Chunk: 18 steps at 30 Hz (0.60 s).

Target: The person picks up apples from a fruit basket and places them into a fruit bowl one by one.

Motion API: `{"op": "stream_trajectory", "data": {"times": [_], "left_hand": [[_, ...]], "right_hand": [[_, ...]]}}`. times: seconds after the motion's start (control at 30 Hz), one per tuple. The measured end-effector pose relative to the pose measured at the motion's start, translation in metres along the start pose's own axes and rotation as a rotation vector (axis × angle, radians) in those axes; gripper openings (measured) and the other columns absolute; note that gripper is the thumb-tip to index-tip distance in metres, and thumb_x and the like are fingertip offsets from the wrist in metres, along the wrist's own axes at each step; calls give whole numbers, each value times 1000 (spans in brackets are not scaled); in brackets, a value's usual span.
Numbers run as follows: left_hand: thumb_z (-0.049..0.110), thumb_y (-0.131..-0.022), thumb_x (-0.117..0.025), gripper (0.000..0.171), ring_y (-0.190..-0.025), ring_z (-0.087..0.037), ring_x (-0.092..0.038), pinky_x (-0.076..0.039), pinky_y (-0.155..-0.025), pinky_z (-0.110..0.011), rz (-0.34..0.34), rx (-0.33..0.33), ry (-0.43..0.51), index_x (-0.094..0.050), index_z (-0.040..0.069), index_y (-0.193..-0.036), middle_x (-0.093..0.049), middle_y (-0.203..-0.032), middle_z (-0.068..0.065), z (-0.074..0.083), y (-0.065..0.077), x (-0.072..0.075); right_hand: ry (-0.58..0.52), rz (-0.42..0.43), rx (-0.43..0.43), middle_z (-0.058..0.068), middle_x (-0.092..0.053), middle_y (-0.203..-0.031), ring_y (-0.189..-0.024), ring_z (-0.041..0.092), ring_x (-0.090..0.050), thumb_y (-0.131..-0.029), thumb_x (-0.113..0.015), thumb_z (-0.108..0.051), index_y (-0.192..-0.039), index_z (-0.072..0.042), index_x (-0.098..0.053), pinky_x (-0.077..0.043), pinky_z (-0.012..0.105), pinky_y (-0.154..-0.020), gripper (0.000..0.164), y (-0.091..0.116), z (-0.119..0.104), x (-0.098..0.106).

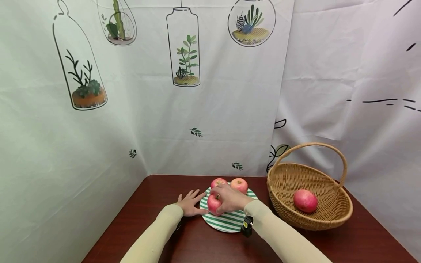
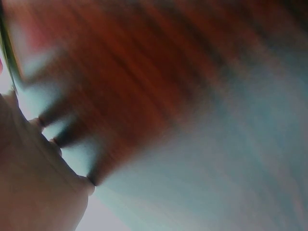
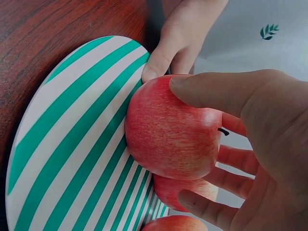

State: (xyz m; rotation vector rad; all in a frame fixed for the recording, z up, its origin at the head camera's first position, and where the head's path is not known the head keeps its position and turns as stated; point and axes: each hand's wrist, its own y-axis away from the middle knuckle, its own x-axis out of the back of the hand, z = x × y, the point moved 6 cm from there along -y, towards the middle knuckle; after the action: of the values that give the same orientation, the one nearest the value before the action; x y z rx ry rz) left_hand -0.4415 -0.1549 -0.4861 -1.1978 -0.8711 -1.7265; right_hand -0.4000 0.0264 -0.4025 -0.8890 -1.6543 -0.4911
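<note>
A round board with green and white stripes lies on the table, bearing three red apples. My right hand grips the nearest apple, thumb on one side and fingers round the other, with the fruit close over the stripes. Behind it on the board sit a second apple and a third apple. At the board's left edge my left hand is spread, fingers straight, its thumb at the rim. The left wrist view shows that hand beside the blurred tabletop.
A wicker basket with a tall handle stands on the right of the dark red table, a pinkish-red round fruit inside it. A white curtain printed with plants hangs behind and at the sides.
</note>
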Motion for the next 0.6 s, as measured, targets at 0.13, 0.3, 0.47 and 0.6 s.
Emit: {"op": "stream_trajectory", "data": {"times": [0.13, 0.3, 0.47, 0.6], "left_hand": [[76, -85, -57, 92, -155, -39, -16, -6, -114, -75, -15, 3, -4, -34, 27, -159, -23, -167, -11, 11, 8, 9], [66, -90, -61, 85, -154, -39, -18, -9, -114, -74, -20, 16, -10, -34, 24, -159, -24, -167, -12, 23, 18, 17], [64, -90, -62, 84, -154, -39, -19, -10, -114, -74, -16, 18, -11, -35, 24, -159, -24, -166, -13, 24, 19, 18], [69, -89, -60, 87, -154, -38, -18, -9, -114, -74, -18, 20, -15, -34, 26, -159, -24, -167, -12, 20, 15, 16]], "right_hand": [[9, 4, 3, 0, -58, -137, -128, 21, -49, -74, -87, -34, -137, -18, -61, -52, 43, -97, 70, 1, 0, 0], [5, -5, -1, -1, -55, -142, -133, 20, -46, -74, -88, -34, -141, -19, -58, -50, 44, -101, 74, 3, -2, 2], [9, -16, -10, -1, -54, -145, -137, 21, -44, -74, -88, -32, -141, -23, -56, -47, 47, -105, 75, 7, -4, 6], [8, -15, -7, -1, -54, -143, -133, 21, -46, -74, -89, -32, -141, -21, -57, -50, 48, -101, 75, 12, -4, 11]]}}
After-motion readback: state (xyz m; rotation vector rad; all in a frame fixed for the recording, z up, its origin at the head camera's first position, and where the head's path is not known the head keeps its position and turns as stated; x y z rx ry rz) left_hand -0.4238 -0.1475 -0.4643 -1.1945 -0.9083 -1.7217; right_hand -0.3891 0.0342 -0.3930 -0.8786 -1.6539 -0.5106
